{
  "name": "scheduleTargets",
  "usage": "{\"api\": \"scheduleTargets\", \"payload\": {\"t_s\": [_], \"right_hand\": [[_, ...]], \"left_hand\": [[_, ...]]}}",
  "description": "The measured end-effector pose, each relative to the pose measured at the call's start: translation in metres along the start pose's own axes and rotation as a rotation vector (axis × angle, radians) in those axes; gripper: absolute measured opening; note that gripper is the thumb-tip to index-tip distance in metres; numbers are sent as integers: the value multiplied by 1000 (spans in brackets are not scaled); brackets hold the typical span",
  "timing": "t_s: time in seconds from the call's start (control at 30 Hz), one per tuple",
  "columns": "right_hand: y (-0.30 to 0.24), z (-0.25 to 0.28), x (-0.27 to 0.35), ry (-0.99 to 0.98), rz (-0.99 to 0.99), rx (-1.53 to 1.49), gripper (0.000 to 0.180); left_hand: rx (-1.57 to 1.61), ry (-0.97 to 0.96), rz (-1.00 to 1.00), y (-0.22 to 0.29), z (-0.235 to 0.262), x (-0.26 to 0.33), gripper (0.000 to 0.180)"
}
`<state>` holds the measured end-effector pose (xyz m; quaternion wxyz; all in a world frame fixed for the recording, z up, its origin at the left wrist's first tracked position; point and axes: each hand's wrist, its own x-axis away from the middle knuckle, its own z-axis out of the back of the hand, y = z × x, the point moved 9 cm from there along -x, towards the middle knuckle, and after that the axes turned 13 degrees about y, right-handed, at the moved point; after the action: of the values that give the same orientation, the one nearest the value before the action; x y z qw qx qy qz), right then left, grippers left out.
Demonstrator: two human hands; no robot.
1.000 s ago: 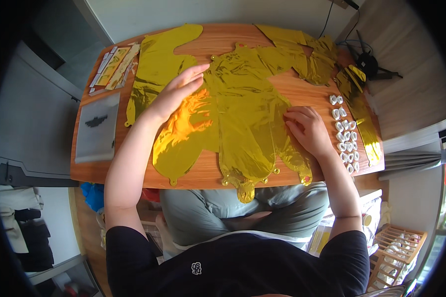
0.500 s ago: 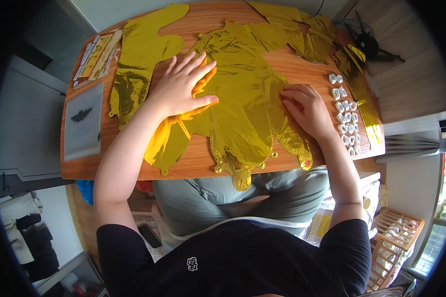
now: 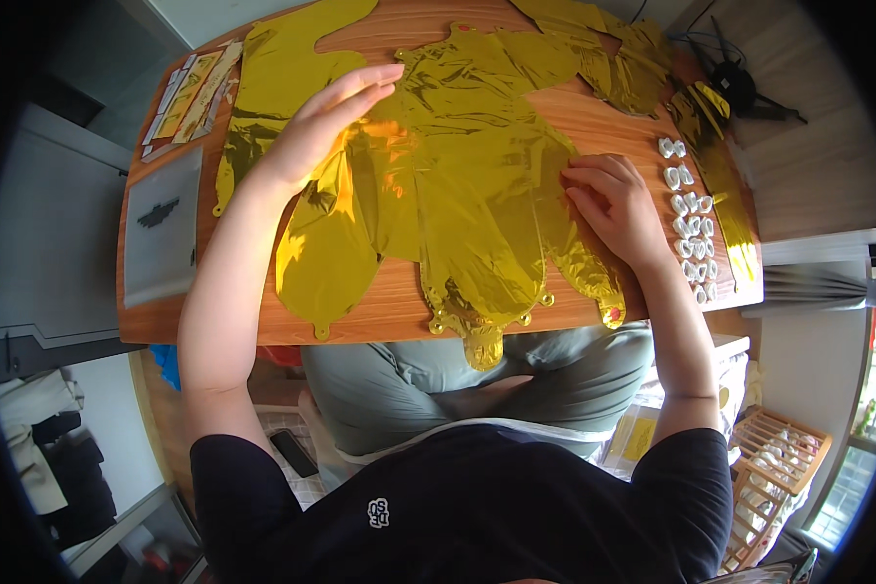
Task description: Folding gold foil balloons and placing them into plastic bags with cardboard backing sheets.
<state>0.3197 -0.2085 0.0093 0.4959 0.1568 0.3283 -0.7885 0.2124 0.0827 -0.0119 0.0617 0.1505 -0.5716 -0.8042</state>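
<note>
Two hands lie on a heap of flat gold foil balloons (image 3: 467,204) spread over a wooden table (image 3: 380,311), seen from the head camera. The left hand (image 3: 326,122) is stretched out flat and wide, fingers together and pointing up and to the right, palm pressed on the left part of the foil heap. The right hand (image 3: 613,204) rests on the right edge of the heap with fingers curled narrow, fingertips touching the foil; whether it pinches a fold cannot be told. The balloons' lower tabs hang over the table's near edge above the person's lap.

Half a second earlier the left hand lay with its fingers spread and lower on the foil; now it has slid further up and its fingers have closed together. The right hand has stayed at the same spot on the foil's right side.

More gold foil (image 3: 273,88) lies at the far left, just beside a clear flat bag (image 3: 161,229) and printed strips (image 3: 190,92). Small white clips (image 3: 689,209) sit in rows near the right hand, apart from it.
</note>
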Motion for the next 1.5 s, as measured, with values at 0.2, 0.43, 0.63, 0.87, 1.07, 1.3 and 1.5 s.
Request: {"api": "scheduleTargets", "payload": {"t_s": [0.2, 0.43, 0.63, 0.87, 1.07, 1.3, 1.5], "right_hand": [[1, 1, 0, 0, -16, 15, 19], [-2, 0, -2, -12, 9, 23, 19], [-4, -1, -1, -20, 6, -7, 21], [-3, -4, 0, -86, 17, 12, 23], [-9, -2, 0, -54, 45, 11, 24], [-5, -9, 2, -68, 39, 9, 25], [-4, -5, -2, -53, 27, -3, 25]], "left_hand": [[-847, -131, -79, 2, -16, 22, 76], [-970, -67, -114, -5, -28, 20, 96], [-1002, -25, -190, -5, -45, 24, 99], [-939, -40, -173, -6, -46, 23, 101], [-905, -66, -169, -11, -44, 22, 109], [-857, -65, -159, -17, -41, 24, 106], [-878, -62, -169, -10, -40, 20, 103]]}}
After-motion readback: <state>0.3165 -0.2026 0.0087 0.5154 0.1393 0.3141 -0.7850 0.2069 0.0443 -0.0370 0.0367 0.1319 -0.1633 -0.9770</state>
